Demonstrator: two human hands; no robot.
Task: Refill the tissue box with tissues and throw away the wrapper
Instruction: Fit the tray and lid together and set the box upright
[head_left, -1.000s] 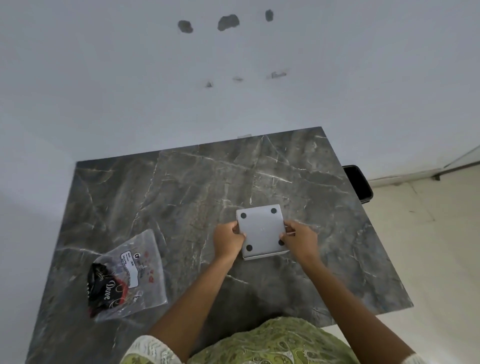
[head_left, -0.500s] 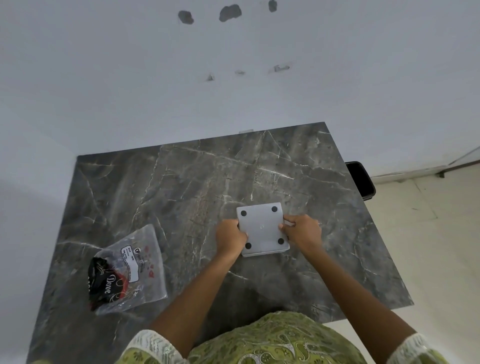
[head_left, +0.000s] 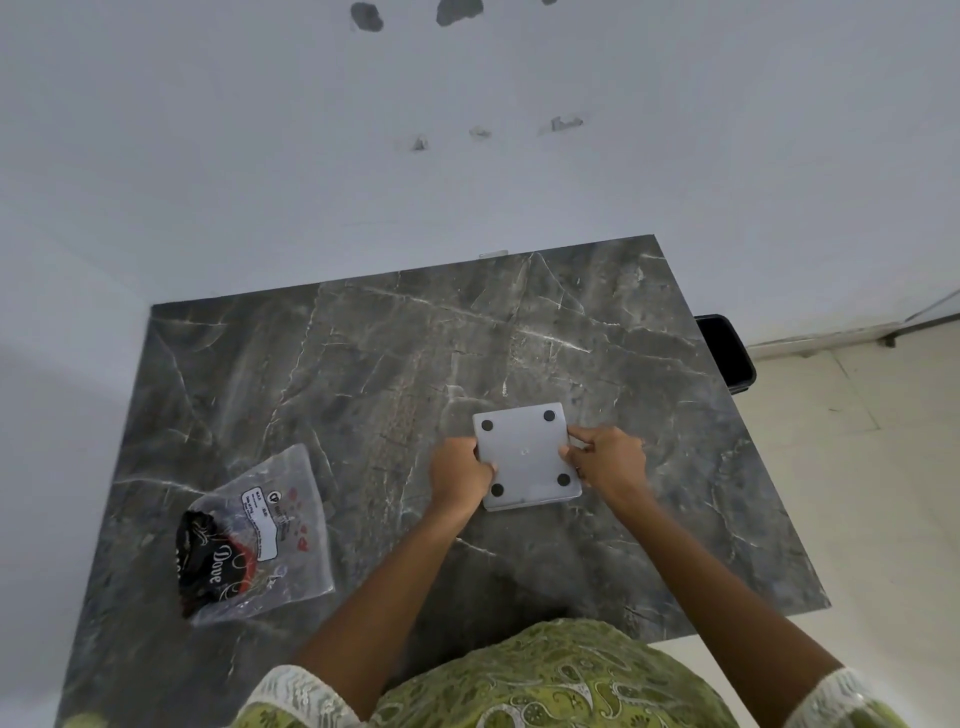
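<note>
On the left part of the dark marbled surface (head_left: 363, 364) lies a clear plastic wrapper (head_left: 257, 535), flat and crinkled, with a white label and a black and red print reading "Dove" at its near left end. It sits near the surface's left edge, well apart from the hands.

Toward the middle, the left hand (head_left: 460, 480) grasps the left edge of the tissue box (head_left: 524, 457), its fingers curled around that side, so its grip is clenched on the box. The box is a pale grey square that rests upside down on the surface, showing a flat underside with four round black feet, one near each corner. A thin lighter rim shows along its near edge.

The right hand (head_left: 608, 462) grasps the right edge of the box, fingertips pressed on the side and thumb at the upper right corner; its grip is also clenched on the box. Both bare forearms reach in from the bottom, with green patterned clothing below them.

Past the surface's right edge, a black bin (head_left: 727, 348) stands on the pale tiled floor (head_left: 857, 493) against the white wall (head_left: 467, 156).
</note>
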